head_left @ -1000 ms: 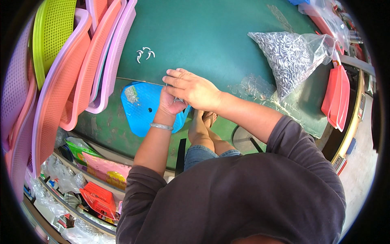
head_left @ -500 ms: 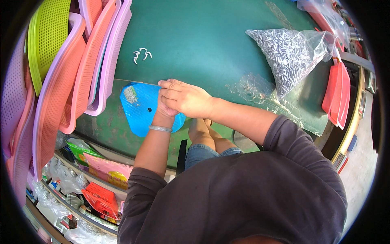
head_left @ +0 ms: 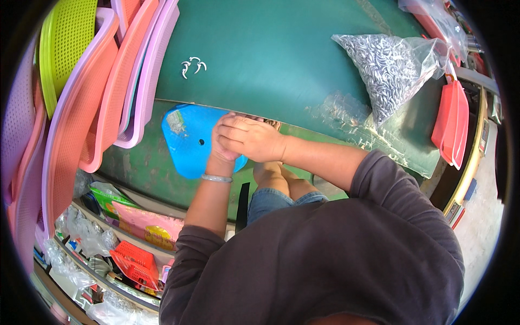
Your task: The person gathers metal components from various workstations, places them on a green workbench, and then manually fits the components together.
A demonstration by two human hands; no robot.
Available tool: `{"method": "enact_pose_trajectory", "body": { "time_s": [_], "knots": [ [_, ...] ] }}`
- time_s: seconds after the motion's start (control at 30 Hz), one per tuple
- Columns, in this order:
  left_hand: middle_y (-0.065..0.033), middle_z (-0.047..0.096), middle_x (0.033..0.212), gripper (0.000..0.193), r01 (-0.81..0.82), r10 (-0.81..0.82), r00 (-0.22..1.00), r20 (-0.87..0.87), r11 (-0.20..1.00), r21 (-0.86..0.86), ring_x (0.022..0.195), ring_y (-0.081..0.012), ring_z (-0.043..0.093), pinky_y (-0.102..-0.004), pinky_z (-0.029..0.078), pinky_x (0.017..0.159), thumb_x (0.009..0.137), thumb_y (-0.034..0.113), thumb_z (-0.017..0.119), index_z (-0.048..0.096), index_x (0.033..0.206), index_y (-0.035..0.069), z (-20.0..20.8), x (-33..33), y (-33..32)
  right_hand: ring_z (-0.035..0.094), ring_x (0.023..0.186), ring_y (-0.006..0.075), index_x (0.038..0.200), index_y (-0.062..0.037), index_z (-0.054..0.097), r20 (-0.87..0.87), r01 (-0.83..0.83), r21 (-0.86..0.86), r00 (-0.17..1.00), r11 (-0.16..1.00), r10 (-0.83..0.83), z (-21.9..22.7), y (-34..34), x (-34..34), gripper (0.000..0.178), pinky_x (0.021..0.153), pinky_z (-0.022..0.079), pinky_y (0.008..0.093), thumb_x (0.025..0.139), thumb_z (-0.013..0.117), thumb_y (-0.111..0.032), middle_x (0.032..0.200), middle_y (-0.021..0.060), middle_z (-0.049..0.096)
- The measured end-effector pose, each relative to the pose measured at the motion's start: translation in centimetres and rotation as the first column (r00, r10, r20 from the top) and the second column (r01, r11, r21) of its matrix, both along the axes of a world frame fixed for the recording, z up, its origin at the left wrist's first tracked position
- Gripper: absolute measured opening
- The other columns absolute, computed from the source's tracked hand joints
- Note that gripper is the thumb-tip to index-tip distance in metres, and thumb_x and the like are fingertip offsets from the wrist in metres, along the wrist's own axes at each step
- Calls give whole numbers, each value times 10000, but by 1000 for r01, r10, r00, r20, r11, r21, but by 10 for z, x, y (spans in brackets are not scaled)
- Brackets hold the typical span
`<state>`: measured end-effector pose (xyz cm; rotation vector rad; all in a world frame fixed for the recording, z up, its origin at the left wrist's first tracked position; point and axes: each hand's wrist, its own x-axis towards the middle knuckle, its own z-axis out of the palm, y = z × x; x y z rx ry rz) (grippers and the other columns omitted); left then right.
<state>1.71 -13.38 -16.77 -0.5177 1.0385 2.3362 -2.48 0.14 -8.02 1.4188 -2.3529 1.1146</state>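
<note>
Right hand (head_left: pixel 252 140) folds over the left hand (head_left: pixel 218 145) at the centre of the frame, just below the near edge of a dark green table top (head_left: pixel 260 65); the two are pressed together, right fingers laid across the left, and whether either is closed on anything cannot be told; a pale, smooth bangle (head_left: pixel 216 178) rings the left wrist. A few small, silvery-white, curved pieces (head_left: pixel 186 69) lie loose at the upper left of the frame, well apart from the hands; what look like many more fill a clear plastic bag (head_left: pixel 390 67) at the upper right. Behind the hands shows a bright blue, round-cornered plastic seat (head_left: pixel 187 149) with a dark hole; should the clasp slacken, any small piece between the palms could slip down onto the seat or the stained green floor (head_left: pixel 130 173); squeezing too hard might bend a thin curve or press its tip into skin; the loose pieces, seemingly light, could be scattered by a careless sweep; the bag, its closure unclear, might spill if the bare right forearm (head_left: pixel 325 160) caught its plastic.
</note>
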Motion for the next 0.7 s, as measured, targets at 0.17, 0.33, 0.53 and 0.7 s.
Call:
{"method": "enact_pose_trajectory", "body": {
  "time_s": [0.17, 0.33, 0.53, 0.7],
  "knots": [
    [-91, 546, 984, 271, -193, 177, 970, 164, 977, 87, 902, -197, 533, -312, 440, 816, 899, 182, 273, 484, 1007, 51, 25, 30, -2, 496, 996, 235, 891, -68, 562, -17, -62, -26, 998, 998, 62, 13, -4, 15, 244, 873, 394, 339, 671, 498, -150, 1012, 75, 530],
    [-108, 551, 1001, 292, -460, 457, 872, 175, 888, -23, 922, -216, 534, -335, 438, 841, 899, 195, 275, 493, 1022, 43, 63, 76, -3, 505, 979, 251, 927, -45, 572, -47, -213, -58, 976, 975, 211, 42, -14, 40, 274, 866, 399, 358, 697, 495, -174, 1027, 104, 533],
    [-84, 573, 976, 301, -577, 612, 782, 115, 642, 505, 914, -186, 553, -325, 442, 836, 886, 328, 381, 527, 948, 72, 194, 107, -11, 544, 925, 275, 821, -26, 587, -174, -408, -155, 908, 900, 382, 137, -62, 70, 248, 838, 423, 393, 622, 594, -173, 960, 118, 569],
    [-28, 592, 882, 235, -674, 759, 647, 78, 520, 525, 854, -170, 571, -331, 456, 787, 881, 351, 433, 545, 840, 148, 277, 160, -74, 549, 893, 275, 883, -26, 581, -270, -574, -167, 809, 802, 523, 218, -134, 114, 207, 839, 417, 415, 680, 581, -70, 939, 112, 571]
  ]
}}
